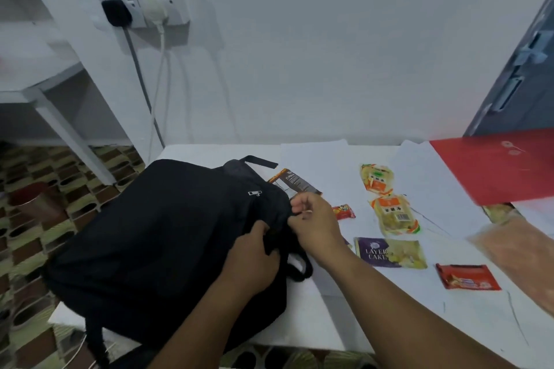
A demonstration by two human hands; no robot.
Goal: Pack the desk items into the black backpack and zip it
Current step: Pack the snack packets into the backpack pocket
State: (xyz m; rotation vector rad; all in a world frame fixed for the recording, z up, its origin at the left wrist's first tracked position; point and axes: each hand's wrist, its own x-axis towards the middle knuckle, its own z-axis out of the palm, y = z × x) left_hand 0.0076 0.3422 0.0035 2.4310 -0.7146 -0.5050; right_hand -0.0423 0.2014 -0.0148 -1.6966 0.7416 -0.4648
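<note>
Soft, limp black backpack (168,237) lies flat at the desk's left end; left hand (254,257) grips its edge fabric, right hand (314,222) pinches there, probably the zipper pull. Light, crinkly snack packets (389,210) lie rightward, unpacked.

Black backpack (156,237) lying on white table (374,314), left hand (254,257) and right hand (314,222) gripping its top edge, snack packets (389,213) and red folder (503,171) beside.

Home room, white desk (329,317) against bare wall; wall sockets (144,3), patterned floor tiles (27,234), shelving (45,75)
</note>
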